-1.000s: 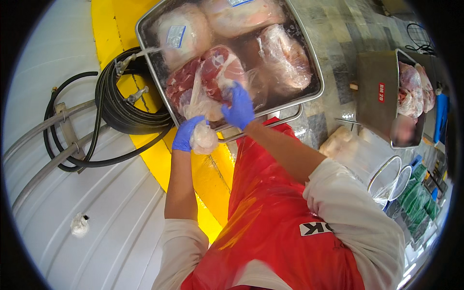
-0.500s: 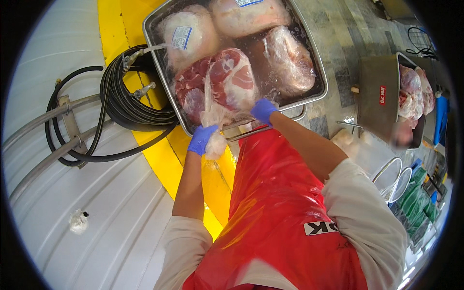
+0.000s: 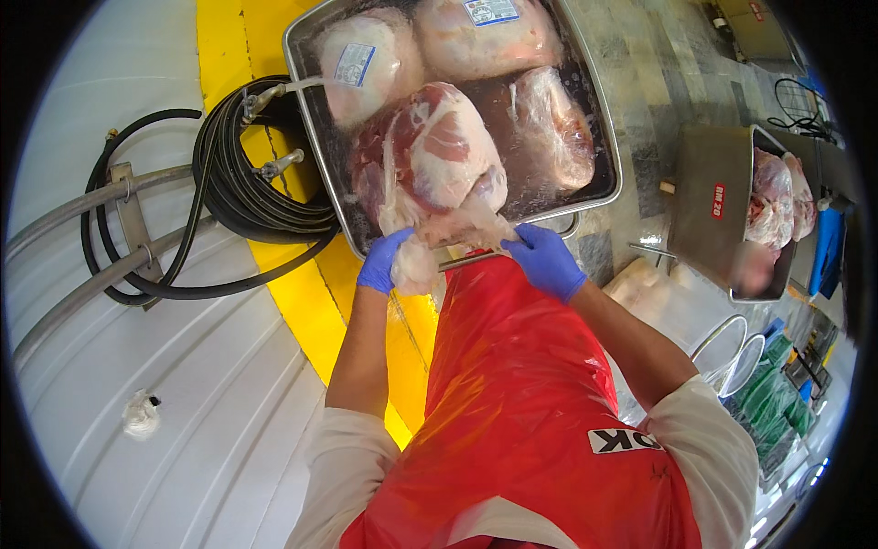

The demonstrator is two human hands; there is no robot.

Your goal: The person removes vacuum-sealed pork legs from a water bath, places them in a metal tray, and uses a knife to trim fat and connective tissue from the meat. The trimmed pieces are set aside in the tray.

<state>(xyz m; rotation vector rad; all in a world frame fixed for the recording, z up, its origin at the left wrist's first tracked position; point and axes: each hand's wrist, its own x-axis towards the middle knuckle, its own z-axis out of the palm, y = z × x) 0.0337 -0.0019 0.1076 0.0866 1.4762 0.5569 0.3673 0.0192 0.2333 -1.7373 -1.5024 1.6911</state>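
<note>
Both hands wear blue-violet gloves at the near rim of a steel tub (image 3: pixel 599 110) of water and meat. My left hand (image 3: pixel 382 262) is closed on bunched clear plastic wrap (image 3: pixel 417 265). My right hand (image 3: pixel 546 259) pinches another edge of that wrap, which stretches between the hands over the rim. Just beyond them sits a large cut of meat (image 3: pixel 453 151), red with white fat, its bare surface showing at the top. Further back lie two wrapped cuts with labels, a left one (image 3: pixel 366 87) and a far one (image 3: pixel 494 41). At the right is another wrapped cut (image 3: pixel 553 128).
A coiled black hose (image 3: pixel 219 174) hangs on the left, by metal pipes (image 3: pixel 73 233) along the white wall. Water runs from a tap (image 3: pixel 261 101) into the tub. To the right stands a second steel tub (image 3: pixel 704 201) holding meat. Green crates (image 3: pixel 768 393) lie further right.
My right hand has moved right and toward me, drawing the plastic wrap out. The near meat has turned and shows more white fat. My left hand keeps its hold.
</note>
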